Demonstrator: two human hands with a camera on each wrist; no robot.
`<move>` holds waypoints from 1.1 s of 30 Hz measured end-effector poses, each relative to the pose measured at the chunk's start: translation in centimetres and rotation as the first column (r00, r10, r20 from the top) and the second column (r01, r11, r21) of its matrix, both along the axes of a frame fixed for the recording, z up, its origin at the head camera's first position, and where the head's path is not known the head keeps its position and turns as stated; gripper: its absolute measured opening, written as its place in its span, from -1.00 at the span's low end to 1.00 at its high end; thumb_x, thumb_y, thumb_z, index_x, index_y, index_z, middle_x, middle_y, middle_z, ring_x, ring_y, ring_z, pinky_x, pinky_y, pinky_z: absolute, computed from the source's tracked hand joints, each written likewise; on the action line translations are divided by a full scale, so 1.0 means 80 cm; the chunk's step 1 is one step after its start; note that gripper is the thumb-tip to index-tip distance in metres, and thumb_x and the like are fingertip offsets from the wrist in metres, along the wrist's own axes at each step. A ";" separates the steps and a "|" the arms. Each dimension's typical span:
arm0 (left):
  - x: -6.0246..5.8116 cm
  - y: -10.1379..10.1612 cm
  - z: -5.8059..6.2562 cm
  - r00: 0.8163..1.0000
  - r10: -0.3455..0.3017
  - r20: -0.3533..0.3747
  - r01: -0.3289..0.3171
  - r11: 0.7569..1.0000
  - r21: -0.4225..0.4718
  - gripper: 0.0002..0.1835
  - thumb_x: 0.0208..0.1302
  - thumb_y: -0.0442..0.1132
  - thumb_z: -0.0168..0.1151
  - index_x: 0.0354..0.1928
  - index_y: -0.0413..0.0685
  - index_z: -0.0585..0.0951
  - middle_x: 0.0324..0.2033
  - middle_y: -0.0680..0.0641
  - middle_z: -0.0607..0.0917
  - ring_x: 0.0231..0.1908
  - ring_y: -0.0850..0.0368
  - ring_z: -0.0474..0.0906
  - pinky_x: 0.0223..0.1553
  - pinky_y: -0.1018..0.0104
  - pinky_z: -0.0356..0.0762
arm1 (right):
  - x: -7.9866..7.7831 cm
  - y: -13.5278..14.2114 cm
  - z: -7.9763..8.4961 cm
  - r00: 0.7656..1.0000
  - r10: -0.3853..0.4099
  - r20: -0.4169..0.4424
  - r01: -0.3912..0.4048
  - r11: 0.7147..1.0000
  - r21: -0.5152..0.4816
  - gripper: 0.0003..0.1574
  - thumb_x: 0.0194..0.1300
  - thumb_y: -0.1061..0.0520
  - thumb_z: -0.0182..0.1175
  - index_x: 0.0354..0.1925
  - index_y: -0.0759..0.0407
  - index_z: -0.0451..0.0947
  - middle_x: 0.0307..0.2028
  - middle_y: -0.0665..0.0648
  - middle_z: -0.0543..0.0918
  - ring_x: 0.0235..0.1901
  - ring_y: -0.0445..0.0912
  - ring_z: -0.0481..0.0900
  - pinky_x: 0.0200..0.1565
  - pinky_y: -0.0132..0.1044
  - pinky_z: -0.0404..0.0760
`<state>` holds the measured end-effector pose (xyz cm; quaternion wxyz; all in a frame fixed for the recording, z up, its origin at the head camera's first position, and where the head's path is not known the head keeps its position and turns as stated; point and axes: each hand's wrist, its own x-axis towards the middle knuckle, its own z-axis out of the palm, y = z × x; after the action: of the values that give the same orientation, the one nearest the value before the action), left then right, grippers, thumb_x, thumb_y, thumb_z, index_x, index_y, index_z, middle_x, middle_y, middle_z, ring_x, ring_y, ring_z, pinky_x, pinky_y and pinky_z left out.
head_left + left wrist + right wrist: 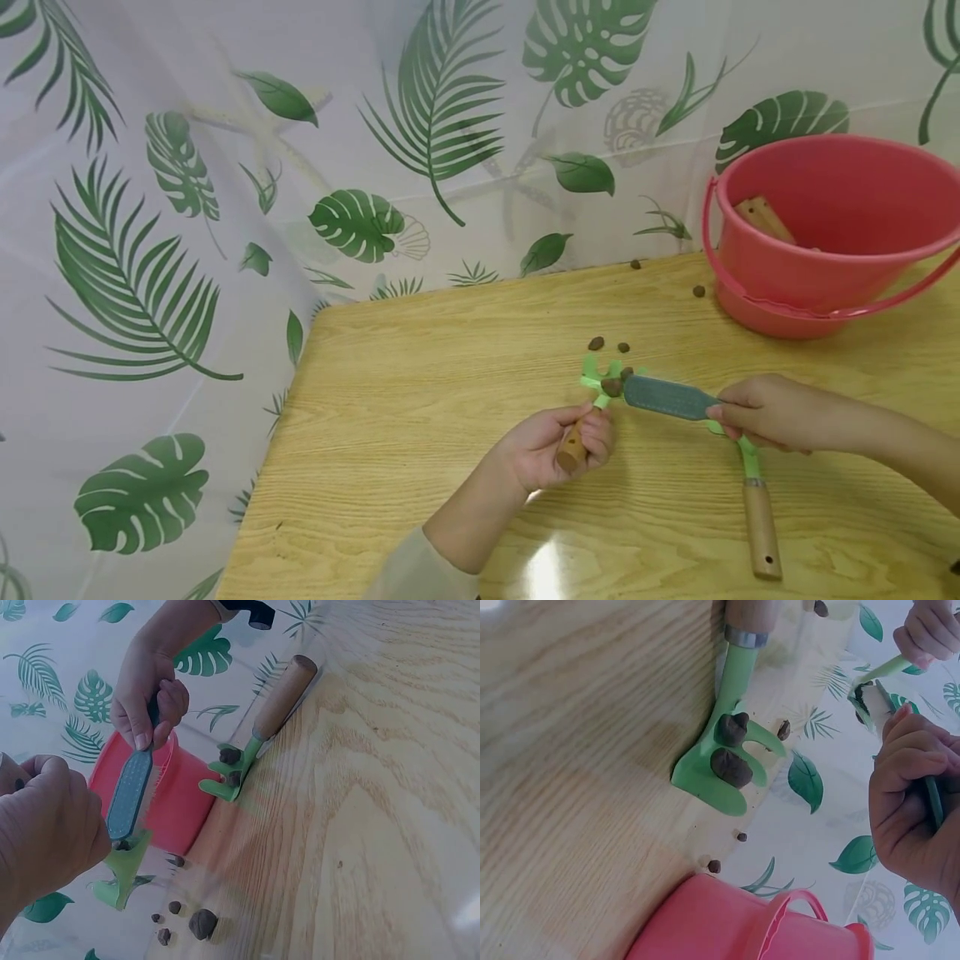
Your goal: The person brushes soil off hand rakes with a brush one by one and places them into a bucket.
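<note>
My left hand [551, 446] grips the wooden handle of a small green garden fork [572, 452], its prongs pointing away over the table. Brown soil clods [612, 387] are at the fork's head. From the right, my right hand [765, 410] holds a teal brush [667, 397] by its handle, and the brush's far end meets the fork's head. Pale bristles show along one side of the brush [129, 796] in the left wrist view. A second green garden fork [761, 529] lies on the table beneath the right hand, with brown clods [731, 768] on its prongs.
A pink bucket [802, 292] stands at the back right, with wooden handles [765, 218] inside. Small brown lumps [596, 342] lie on the wooden table [390, 400] beyond the fork and near the bucket. Leaf-patterned sheeting [480, 208] hangs along the back and left edges.
</note>
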<state>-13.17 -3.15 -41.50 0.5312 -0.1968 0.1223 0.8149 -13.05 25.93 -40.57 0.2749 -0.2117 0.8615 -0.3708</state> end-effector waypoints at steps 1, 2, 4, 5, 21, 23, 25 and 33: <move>0.000 0.000 0.000 1.000 -0.007 -0.001 0.007 1.000 0.005 -0.79 0.53 -0.16 -0.30 -0.15 -0.14 0.29 -0.51 0.04 0.38 -0.55 0.29 0.31 -0.52 0.53 0.40 | 0.000 -0.001 -0.001 1.000 0.005 -0.027 -0.005 1.000 0.004 -0.57 0.50 0.04 -0.10 -0.52 0.14 0.38 -0.79 -0.12 0.17 -0.82 -0.32 0.06 -0.74 -0.44 0.18; 0.001 0.001 0.001 1.000 -0.014 -0.003 0.014 1.000 0.011 -0.78 0.53 -0.16 -0.30 -0.16 -0.14 0.29 -0.51 0.04 0.38 -0.55 0.29 0.31 -0.52 0.52 0.40 | 0.000 -0.002 -0.003 0.999 0.008 -0.053 -0.007 1.000 0.015 -0.57 0.49 0.04 -0.10 -0.54 0.14 0.38 -0.79 -0.12 0.18 -0.81 -0.32 0.08 -0.72 -0.43 0.21; 0.001 0.001 0.001 1.000 -0.024 -0.003 0.024 0.999 0.022 -0.77 0.53 -0.15 -0.30 -0.17 -0.14 0.30 -0.53 0.04 0.38 -0.56 0.30 0.31 -0.53 0.50 0.41 | 0.000 -0.005 -0.004 0.995 0.011 -0.098 -0.008 0.999 0.040 -0.57 0.49 0.05 -0.08 -0.56 0.11 0.38 -0.78 -0.13 0.19 -0.79 -0.32 0.11 -0.67 -0.42 0.25; 0.001 0.001 0.001 1.000 -0.026 0.000 0.026 0.999 0.025 -0.76 0.53 -0.14 -0.30 -0.18 -0.14 0.31 -0.53 0.04 0.38 -0.56 0.30 0.31 -0.53 0.50 0.41 | -0.001 -0.007 -0.005 0.993 0.017 -0.120 -0.011 0.999 0.046 -0.57 0.49 0.06 -0.08 -0.56 0.11 0.38 -0.77 -0.13 0.19 -0.78 -0.31 0.12 -0.64 -0.40 0.26; 0.004 0.002 -0.003 1.000 -0.027 0.012 0.027 1.000 0.004 -0.75 0.53 -0.13 -0.28 -0.22 -0.14 0.33 -0.54 0.05 0.38 -0.59 0.32 0.28 -0.55 0.55 0.38 | -0.010 -0.035 -0.010 0.989 -0.012 -0.148 0.023 0.997 0.070 -0.62 0.47 0.07 -0.06 -0.50 0.11 0.44 -0.76 -0.10 0.20 -0.75 -0.28 0.12 -0.63 -0.41 0.20; 0.004 0.003 -0.003 1.000 -0.017 0.001 0.017 1.000 -0.006 -0.76 0.53 -0.13 -0.28 -0.21 -0.13 0.32 -0.53 0.06 0.38 -0.59 0.32 0.29 -0.55 0.57 0.38 | -0.012 -0.038 -0.011 0.989 -0.018 -0.147 0.029 0.997 0.072 -0.62 0.47 0.06 -0.06 -0.50 0.11 0.44 -0.76 -0.10 0.20 -0.75 -0.27 0.12 -0.64 -0.41 0.19; 0.004 0.004 -0.004 1.000 -0.010 -0.002 0.010 1.000 -0.016 -0.77 0.52 -0.14 -0.27 -0.20 -0.14 0.31 -0.53 0.06 0.37 -0.59 0.33 0.28 -0.55 0.57 0.38 | -0.013 -0.042 -0.013 0.989 -0.029 -0.146 0.040 0.997 0.070 -0.63 0.47 0.07 -0.05 -0.50 0.11 0.44 -0.76 -0.09 0.20 -0.75 -0.27 0.12 -0.65 -0.42 0.18; 0.005 0.016 -0.007 0.999 -0.053 -0.003 0.053 0.998 -0.026 -0.75 0.53 -0.12 -0.28 -0.19 -0.13 0.32 -0.56 0.08 0.36 -0.60 0.34 0.25 -0.53 0.60 0.36 | -0.021 -0.067 -0.016 0.978 -0.009 -0.210 0.026 0.997 0.078 -0.63 0.45 0.10 -0.04 -0.52 0.13 0.46 -0.72 -0.08 0.27 -0.70 -0.26 0.19 -0.63 -0.41 0.20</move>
<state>-12.75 -1.86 -42.03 0.5498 -0.1988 0.1388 0.7993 -14.76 20.53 -41.85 0.1880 -0.2307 0.9017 -0.3137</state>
